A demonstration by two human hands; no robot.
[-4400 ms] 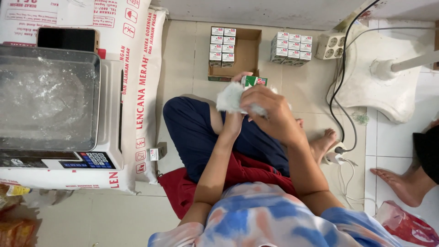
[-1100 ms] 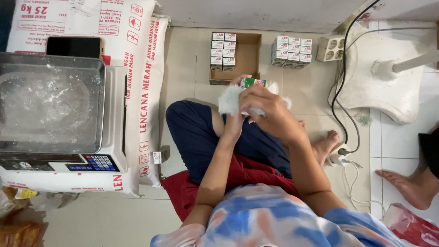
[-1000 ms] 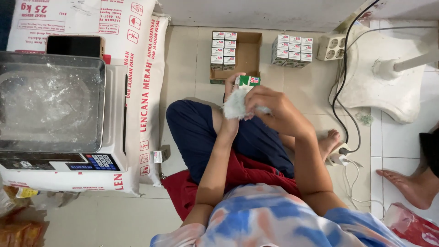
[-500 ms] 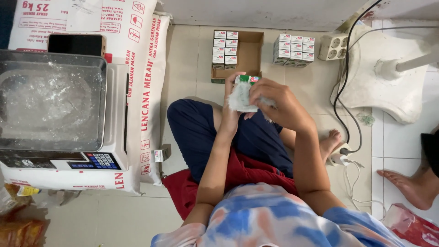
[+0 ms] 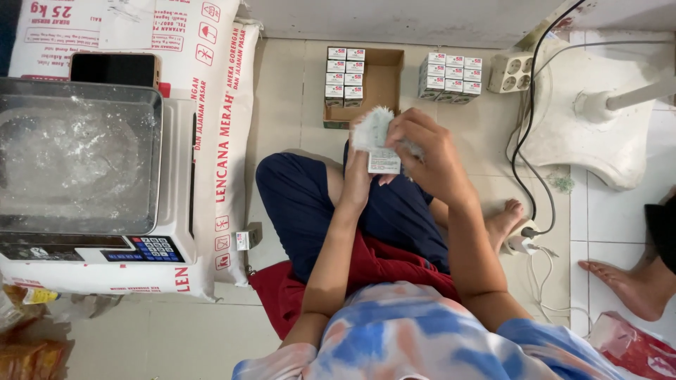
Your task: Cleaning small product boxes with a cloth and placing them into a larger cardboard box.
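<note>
Since a sec ago the small white box (image 5: 384, 161) has dropped lower in frame centre, green end gone from view; left hand (image 5: 360, 176) grips it from below, right hand (image 5: 426, 151) pinches crinkly clear plastic wrap (image 5: 372, 128) round it. Wrapping looks approx half done. Matte cardboard tray (image 5: 384, 77), upper centre, w/ boxes in one half; loose stack of boxes (image 5: 451, 76) beside it on tile floor (image 5: 289, 105).

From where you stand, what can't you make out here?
- Small box: head view, partly covered by the right hand and left hand.
- White wrap: blurred, material unclear.
- Cardboard tray: near edge hidden behind the hands.
- Another person's foot: body cut off by the right edge.
</note>
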